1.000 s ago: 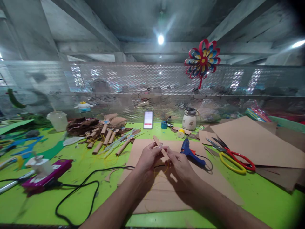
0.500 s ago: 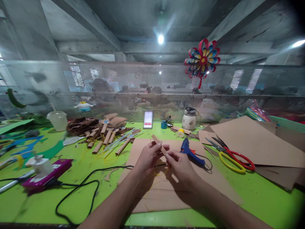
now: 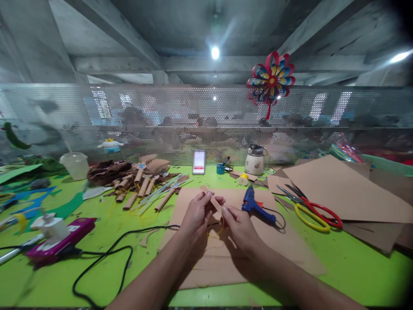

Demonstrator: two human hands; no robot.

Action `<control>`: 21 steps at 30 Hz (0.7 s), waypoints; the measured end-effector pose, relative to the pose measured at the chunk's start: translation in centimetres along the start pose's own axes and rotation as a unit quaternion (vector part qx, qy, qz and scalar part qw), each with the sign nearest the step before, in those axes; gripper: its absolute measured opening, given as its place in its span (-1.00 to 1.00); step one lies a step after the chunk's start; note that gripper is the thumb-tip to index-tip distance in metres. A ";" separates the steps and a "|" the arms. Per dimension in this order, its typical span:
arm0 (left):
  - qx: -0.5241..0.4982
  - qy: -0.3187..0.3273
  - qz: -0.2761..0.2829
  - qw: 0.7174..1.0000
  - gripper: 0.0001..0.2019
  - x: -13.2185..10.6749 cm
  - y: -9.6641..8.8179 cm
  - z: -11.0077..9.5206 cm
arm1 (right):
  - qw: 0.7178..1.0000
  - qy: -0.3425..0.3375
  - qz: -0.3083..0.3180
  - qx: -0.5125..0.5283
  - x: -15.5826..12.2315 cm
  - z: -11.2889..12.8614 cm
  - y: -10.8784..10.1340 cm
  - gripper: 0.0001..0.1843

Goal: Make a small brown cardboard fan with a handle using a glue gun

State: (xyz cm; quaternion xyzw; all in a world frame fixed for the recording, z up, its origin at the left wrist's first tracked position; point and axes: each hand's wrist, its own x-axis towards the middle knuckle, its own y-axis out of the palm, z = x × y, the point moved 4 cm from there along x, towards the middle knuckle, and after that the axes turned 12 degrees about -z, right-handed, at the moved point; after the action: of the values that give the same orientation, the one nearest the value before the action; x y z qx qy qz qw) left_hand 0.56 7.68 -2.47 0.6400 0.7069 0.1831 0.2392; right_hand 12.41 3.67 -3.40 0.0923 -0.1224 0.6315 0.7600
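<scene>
A narrow brown paper strip point(image 3: 213, 203), perhaps folded or rolled, is held slanting between both hands. My left hand point(image 3: 197, 214) pinches its upper part between thumb and fingers. At the lower end, my right hand point(image 3: 237, 224) grips it with thumb and forefinger. Thin yellow string point(image 3: 217, 234) dangles below the fingers. Beneath the hands lies a large sheet of brown kraft paper point(image 3: 226, 269). Just right of my right hand, a blue glue gun point(image 3: 258, 209) rests on that sheet.
Scissors point(image 3: 311, 211) with red and yellow handles lie right, beside stacked brown card point(image 3: 342, 189). Rolled paper tubes point(image 3: 142, 185) pile up at left. A purple power strip point(image 3: 61, 241) and black cable point(image 3: 125, 234) occupy the near left. A phone point(image 3: 199, 162) and flask point(image 3: 254, 160) stand behind.
Both hands stay on the strip, with my right fingers closed more tightly round its lower end. The whole view has shifted slightly.
</scene>
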 end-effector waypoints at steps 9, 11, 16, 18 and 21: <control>-0.028 -0.050 -0.023 0.998 -0.81 -0.1 0.2 -2.5 | 1.000 0.010 -0.014 0.006 0.6 0.4 -1.1 -0.63; -0.032 -0.057 -0.013 0.998 -0.81 -0.2 0.4 -2.5 | 1.000 0.014 0.021 0.009 0.3 0.6 -0.8 -0.72; -0.043 -0.056 0.032 0.997 -0.80 -0.4 0.6 -2.6 | 0.965 0.118 0.202 0.115 -1.1 2.0 0.4 -0.65; -0.043 -0.046 0.036 0.997 -0.80 -0.4 0.5 -3.0 | 0.941 0.165 0.252 0.157 -1.6 2.6 0.6 -0.56; -0.038 -0.036 0.018 0.998 -0.81 -0.3 0.3 -3.5 | 0.918 0.212 0.291 0.165 -2.4 2.4 0.9 -0.66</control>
State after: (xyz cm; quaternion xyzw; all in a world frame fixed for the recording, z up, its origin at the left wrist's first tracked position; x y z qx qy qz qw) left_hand -1.18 7.60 0.59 0.6490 0.6788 0.1914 0.2853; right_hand 10.90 0.92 -1.80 0.0408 0.1259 0.8410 0.5246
